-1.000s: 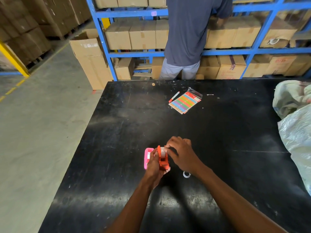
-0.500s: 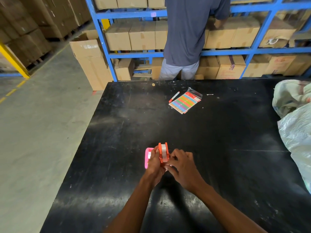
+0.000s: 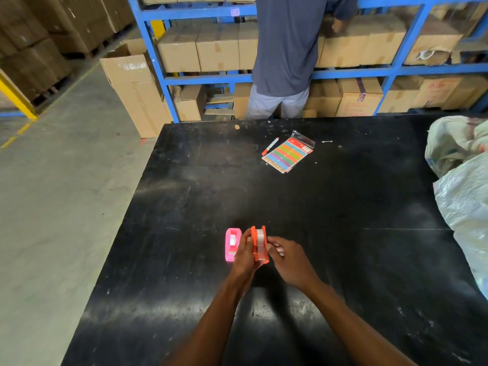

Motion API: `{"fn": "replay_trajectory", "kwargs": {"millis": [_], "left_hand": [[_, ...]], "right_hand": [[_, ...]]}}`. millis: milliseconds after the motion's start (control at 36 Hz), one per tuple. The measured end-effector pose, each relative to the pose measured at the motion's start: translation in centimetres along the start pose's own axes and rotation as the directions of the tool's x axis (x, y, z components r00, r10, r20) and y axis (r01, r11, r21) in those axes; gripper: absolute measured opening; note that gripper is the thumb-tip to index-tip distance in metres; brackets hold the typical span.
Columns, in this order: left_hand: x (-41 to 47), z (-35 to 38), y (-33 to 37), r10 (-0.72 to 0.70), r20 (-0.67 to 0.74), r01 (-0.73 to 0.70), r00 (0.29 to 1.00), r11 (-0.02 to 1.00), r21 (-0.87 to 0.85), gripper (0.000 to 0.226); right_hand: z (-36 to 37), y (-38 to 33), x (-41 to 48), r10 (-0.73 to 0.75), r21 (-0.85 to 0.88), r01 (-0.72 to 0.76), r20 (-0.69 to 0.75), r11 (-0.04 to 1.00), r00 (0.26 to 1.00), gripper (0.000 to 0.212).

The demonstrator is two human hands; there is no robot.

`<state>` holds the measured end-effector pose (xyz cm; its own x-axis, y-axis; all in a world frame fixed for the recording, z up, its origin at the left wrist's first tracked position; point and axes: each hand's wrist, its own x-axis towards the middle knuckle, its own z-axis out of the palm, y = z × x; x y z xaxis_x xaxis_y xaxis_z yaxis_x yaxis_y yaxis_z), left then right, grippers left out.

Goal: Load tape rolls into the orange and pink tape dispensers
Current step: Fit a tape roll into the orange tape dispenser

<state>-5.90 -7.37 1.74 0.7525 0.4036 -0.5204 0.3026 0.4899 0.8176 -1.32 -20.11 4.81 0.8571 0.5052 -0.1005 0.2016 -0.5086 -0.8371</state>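
Head view: left hand gripped the orange tape dispenser, roll now seated, near table centre; right hand, fingers loosely curled, had shifted from above it to its right side. Pink tape dispenser lay loaded just left

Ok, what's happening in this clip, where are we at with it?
A person at a black table is loading tape dispensers. The left hand holds the orange dispenser upright, with a tape roll sitting in it, while the right hand touches its right side at the fingertips. The pink dispenser lies on the table just left of the hands, with a roll showing in it too. A colourful packet and a pen lie untouched further back.
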Motion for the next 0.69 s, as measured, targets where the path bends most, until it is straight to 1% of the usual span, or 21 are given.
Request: {"fn": "replay_trajectory", "kwargs": {"millis": [83,194,250,333,361,500,694], "left_hand": [[0.2,0.2,-0.7,0.055,-0.023,-0.053,0.998,0.996,0.067,0.03],[1.5,0.0,-2.8,0.08,0.014,-0.081,0.997,0.984,0.159,0.046],[1.9,0.1,-3.3,0.081,-0.004,-0.078,0.997,0.973,0.216,0.052],[2.8,0.4,-3.6,0.094,-0.004,-0.089,0.996,0.952,0.292,0.035],[3.1,0.3,-3.6,0.09,-0.007,-0.083,0.996,0.946,0.314,0.032],[4.4,0.6,-3.7,0.083,-0.035,-0.061,0.996,0.912,0.405,0.029],[5.8,1.5,-2.9,0.068,0.001,-0.062,0.998,0.904,0.423,0.023]], "right_hand": [[0.6,0.7,0.3,0.031,0.008,-0.031,0.002,1.0,1.0,0.027],[1.1,1.8,0.4,0.08,0.023,-0.081,0.004,0.996,0.997,0.028],[1.3,2.2,0.4,0.1,0.044,-0.1,0.003,0.994,0.995,0.029],[1.7,3.1,0.7,0.133,0.026,-0.133,-0.007,0.991,0.991,0.031],[1.9,3.4,0.8,0.146,0.018,-0.146,-0.011,0.989,0.989,0.032],[2.4,4.6,1.7,0.161,0.004,-0.161,-0.038,0.987,0.986,0.034],[3.2,6.3,4.1,0.166,0.008,-0.166,0.006,0.986,0.986,0.032]]}}
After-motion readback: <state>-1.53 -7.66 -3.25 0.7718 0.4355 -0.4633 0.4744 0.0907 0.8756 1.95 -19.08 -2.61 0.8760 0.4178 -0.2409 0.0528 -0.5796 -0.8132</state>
